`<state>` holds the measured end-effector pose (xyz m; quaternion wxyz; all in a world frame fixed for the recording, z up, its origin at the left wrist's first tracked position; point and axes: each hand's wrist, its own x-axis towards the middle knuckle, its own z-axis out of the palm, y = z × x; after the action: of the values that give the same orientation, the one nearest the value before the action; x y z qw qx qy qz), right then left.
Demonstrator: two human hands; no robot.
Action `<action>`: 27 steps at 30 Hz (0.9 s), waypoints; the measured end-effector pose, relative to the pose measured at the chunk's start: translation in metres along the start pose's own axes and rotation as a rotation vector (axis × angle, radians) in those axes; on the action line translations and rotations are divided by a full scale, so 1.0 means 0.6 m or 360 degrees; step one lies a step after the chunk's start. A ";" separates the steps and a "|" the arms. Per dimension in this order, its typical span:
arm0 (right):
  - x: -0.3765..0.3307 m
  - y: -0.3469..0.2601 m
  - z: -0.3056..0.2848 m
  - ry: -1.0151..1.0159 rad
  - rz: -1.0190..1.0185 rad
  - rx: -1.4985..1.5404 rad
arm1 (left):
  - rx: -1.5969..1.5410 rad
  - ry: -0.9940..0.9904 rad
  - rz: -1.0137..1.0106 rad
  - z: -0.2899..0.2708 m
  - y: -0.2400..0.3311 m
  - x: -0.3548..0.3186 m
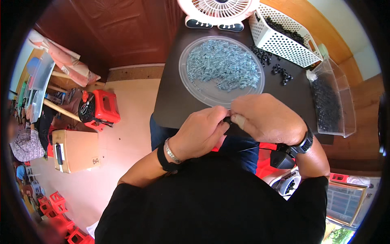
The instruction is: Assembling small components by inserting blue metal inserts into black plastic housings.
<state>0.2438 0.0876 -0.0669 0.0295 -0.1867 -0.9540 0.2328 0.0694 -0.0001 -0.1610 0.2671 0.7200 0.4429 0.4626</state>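
The left hand [199,134] has its fingers pinched closed on a small, glossy black part [227,120], held just off the tabletop's [172,95] near edge, above the person's lap. The right hand [268,118] meets it there, fingers curled down; its fingertips are largely hidden, so I cannot tell whether they grip too. Just beyond lies a round, clear plastic tray [208,96] of small silvery-blue pieces [221,63]. Loose black parts [282,74] lie near a white perforated plastic basket [273,44], left of a clear plastic bin [347,103].
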 end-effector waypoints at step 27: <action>-0.153 0.391 -0.069 0.0943 0.1012 0.0124 | -0.1009 0.0135 -0.0664 0.014 -0.027 -0.015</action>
<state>0.4153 0.2643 -0.1342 0.2360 -0.5286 -0.7899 0.2025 0.0689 0.0000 -0.1814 0.5466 0.4762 0.4256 0.5416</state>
